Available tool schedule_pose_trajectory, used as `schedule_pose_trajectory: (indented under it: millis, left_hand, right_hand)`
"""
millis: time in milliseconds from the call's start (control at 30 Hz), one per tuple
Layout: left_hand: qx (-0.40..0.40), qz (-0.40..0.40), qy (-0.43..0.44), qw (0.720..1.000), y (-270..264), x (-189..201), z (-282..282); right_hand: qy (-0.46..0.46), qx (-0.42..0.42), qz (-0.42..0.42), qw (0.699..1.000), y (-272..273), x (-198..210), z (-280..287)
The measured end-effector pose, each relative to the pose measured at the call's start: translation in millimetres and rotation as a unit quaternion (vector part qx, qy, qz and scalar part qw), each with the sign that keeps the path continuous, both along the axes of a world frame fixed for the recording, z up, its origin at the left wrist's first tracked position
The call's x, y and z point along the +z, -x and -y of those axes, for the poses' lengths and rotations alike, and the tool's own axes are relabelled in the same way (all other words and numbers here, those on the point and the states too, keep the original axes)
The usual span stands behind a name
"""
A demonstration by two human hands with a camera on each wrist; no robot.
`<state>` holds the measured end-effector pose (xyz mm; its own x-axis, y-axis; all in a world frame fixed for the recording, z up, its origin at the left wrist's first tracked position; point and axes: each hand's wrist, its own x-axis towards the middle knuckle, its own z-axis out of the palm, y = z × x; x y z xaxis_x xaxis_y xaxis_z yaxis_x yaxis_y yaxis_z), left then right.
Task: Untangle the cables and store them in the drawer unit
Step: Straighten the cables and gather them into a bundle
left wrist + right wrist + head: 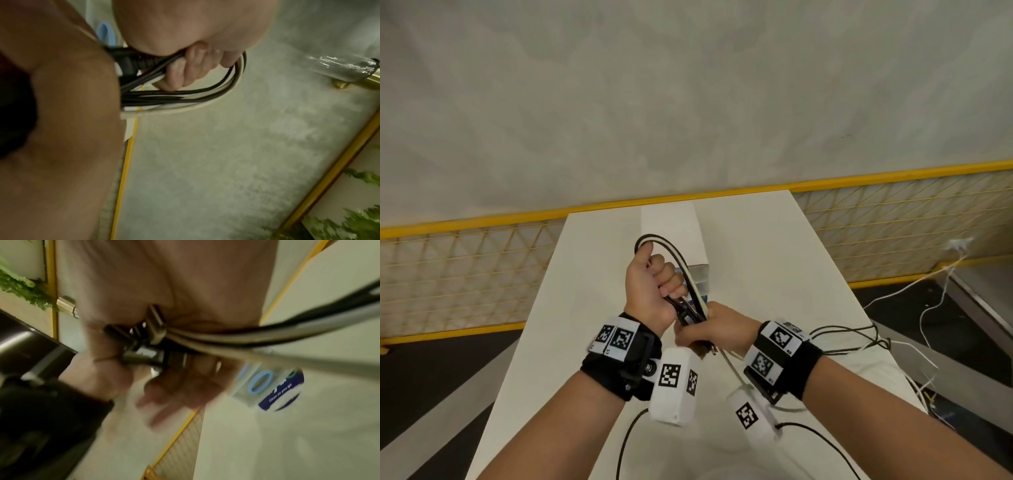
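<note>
Above the white table (774, 257) both hands hold one bundle of black and white cables (654, 237). My left hand (650, 291) is a fist round the folded loops, which arch over its thumb. Just below, my right hand (705, 330) grips the bundle's lower end, where plugs stick out. In the left wrist view, curled fingers (185, 69) wrap the loops (205, 95) beside a black plug (131, 61). A pronged plug (154, 324) shows under the right palm. The white drawer unit (671, 222) stands behind the hands, its clear front facing me.
Thin black and white cables (852, 337) lie on the table's right side. Black leads (626, 438) trail near the front edge. A yellow mesh fence (465, 260) runs behind the table. White wires (928, 284) cross the floor at right.
</note>
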<state>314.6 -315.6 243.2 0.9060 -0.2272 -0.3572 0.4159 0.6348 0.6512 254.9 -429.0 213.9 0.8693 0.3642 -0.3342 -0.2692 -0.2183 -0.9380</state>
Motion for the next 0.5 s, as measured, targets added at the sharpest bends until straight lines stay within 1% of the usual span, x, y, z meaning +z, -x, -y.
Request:
schedule_pose_trajectory:
  millis: [100,200,267,300,400,500]
  left_hand:
    - [-0.009,0.011,0.006,1.0,-4.3,2.3,-0.3]
    - [-0.041,0.012,0.013,0.999,-4.5,2.7,-4.5]
    - [-0.056,0.018,0.004,0.998,-1.8,4.1,-7.3]
    - [-0.06,0.026,-0.005,0.998,-1.4,4.8,-7.7]
    - [-0.063,0.045,-0.021,0.997,-2.2,4.6,-4.2]
    - [-0.081,0.064,0.003,0.995,-2.3,3.7,-0.1]
  right_hand:
    - [-0.048,-0.054,-0.028,0.997,2.9,-2.2,-7.7]
    - [-0.086,-0.047,-0.045,0.994,1.7,1.0,-7.6]
    - [-0.1,-0.048,-0.04,0.993,0.4,3.1,-6.0]
    - [-0.103,-0.059,-0.035,0.992,0.1,3.9,-5.9]
    - [-0.061,-0.085,-0.013,0.994,3.2,3.0,-9.6]
    - [-0.069,-0.12,-0.017,0.99,5.9,1.8,-7.1]
